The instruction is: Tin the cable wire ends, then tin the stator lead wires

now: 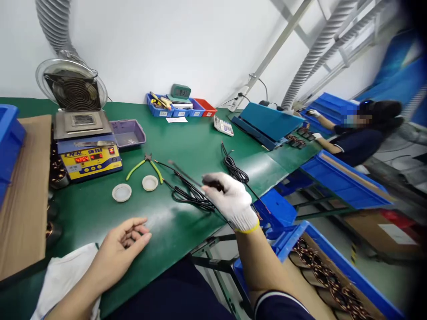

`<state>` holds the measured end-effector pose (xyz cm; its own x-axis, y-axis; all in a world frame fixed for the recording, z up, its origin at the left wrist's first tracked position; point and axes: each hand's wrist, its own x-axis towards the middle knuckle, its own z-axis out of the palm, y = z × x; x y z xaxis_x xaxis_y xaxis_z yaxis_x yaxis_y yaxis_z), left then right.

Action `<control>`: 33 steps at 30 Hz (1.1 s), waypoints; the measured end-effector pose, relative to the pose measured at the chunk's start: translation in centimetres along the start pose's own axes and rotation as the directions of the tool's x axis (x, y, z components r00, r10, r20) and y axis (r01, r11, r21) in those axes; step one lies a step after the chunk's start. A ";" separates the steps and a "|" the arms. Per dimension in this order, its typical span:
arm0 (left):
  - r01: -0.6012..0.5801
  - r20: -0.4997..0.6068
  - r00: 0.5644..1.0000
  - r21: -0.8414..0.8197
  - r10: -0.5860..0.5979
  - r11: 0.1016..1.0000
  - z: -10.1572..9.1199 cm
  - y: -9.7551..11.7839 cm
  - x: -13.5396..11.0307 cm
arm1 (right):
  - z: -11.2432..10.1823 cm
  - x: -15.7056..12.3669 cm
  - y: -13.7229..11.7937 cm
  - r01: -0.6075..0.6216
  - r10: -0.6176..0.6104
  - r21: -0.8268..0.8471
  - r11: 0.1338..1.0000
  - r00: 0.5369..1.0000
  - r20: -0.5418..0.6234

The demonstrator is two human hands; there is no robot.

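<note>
My right hand [228, 195], in a white knit glove with a yellow cuff, is raised over the front of the table, its fingers closed round a black cable [185, 174]. One end of that cable sticks out to the left, blurred. Beneath lies a coiled black cable bundle [193, 198], with another bundle [235, 169] behind the glove. My bare left hand [125, 242] rests above the green tabletop with fingers loosely curled, thumb apart and nothing held. By its wrist is a white cloth [63, 275]. Green-handled cutters [147, 159] and two small white dishes [122, 192] lie farther off.
At left stand a yellow-and-blue solder pot [91, 158] with a fan, a purple tray [128, 133] and cardboard [26, 186]. Small bins [160, 106], a calculator [223, 126] and a teal metal box [267, 124] sit behind. Copper-wound parts [320, 275] fill a blue crate at right. A co-worker [360, 133] sits beyond.
</note>
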<state>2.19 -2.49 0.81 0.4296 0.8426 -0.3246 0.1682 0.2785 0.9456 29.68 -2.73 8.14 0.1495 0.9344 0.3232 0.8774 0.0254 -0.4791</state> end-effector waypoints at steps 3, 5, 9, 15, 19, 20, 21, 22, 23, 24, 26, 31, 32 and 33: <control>0.026 -0.066 0.997 -0.233 -0.042 0.972 0.4 0.3 -0.2 | 0.8 -2.3 -2.7 0.076 -0.107 0.136 0.988 0.965 0.239; 0.003 -0.138 0.989 -0.370 -0.058 0.929 0.7 0.5 -0.4 | 2.0 -3.7 -3.9 0.128 -0.196 0.211 0.969 0.918 0.345; -0.104 -0.301 0.950 -0.548 -0.080 0.830 0.7 0.9 -0.4 | 4.2 -4.8 -4.3 0.115 -0.228 0.245 0.963 0.833 0.505; -0.190 -0.375 0.924 -0.617 -0.073 0.763 0.1 1.1 -0.3 | 4.9 -4.3 -4.8 0.181 -0.217 0.126 0.975 0.691 0.690; -0.207 -0.390 0.918 -0.614 -0.065 0.762 0.2 1.1 -0.3 | 5.5 -4.2 -5.8 0.379 -0.256 0.003 0.925 0.619 0.742; -0.203 -0.392 0.917 -0.611 -0.069 0.765 0.2 1.1 -0.2 | 5.7 -4.2 -6.1 0.428 -0.267 -0.027 0.903 0.610 0.746; -0.200 -0.395 0.916 -0.607 -0.073 0.769 0.2 1.1 -0.2 | 5.9 -4.2 -6.4 0.470 -0.273 -0.056 0.881 0.602 0.750; -0.198 -0.398 0.914 -0.603 -0.076 0.773 0.2 1.1 -0.2 | 6.2 -4.2 -6.7 0.500 -0.274 -0.084 0.862 0.599 0.752; -0.202 -0.404 0.912 -0.598 -0.074 0.776 0.2 1.1 -0.2 | 6.4 -4.3 -7.0 0.517 -0.269 -0.112 0.849 0.603 0.751; -0.210 -0.413 0.908 -0.594 -0.070 0.777 0.1 1.1 -0.2 | 6.7 -4.4 -7.3 0.522 -0.260 -0.135 0.842 0.612 0.747; -0.240 -0.447 0.893 -0.587 -0.063 0.773 -0.1 1.1 -0.1 | 7.2 -4.8 -8.0 0.511 -0.247 -0.155 0.846 0.632 0.735; -0.320 -0.525 0.850 -0.566 -0.033 0.760 -0.5 0.8 0.2 | 8.5 -6.0 -9.2 0.532 -0.310 -0.120 0.838 0.646 0.697; -0.333 -0.535 0.844 -0.555 -0.021 0.763 -0.4 0.7 0.3 | 8.7 -6.1 -9.4 0.548 -0.329 -0.114 0.829 0.642 0.693; -0.343 -0.544 0.839 -0.542 -0.010 0.767 -0.4 0.5 0.4 | 8.8 -6.2 -9.6 0.564 -0.346 -0.106 0.819 0.633 0.692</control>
<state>2.08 -1.86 1.21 -0.1239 0.9550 -0.2694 -0.4989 0.1747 0.8489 16.26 -5.65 3.52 -0.5248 0.8287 -0.1944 0.8512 0.5100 -0.1238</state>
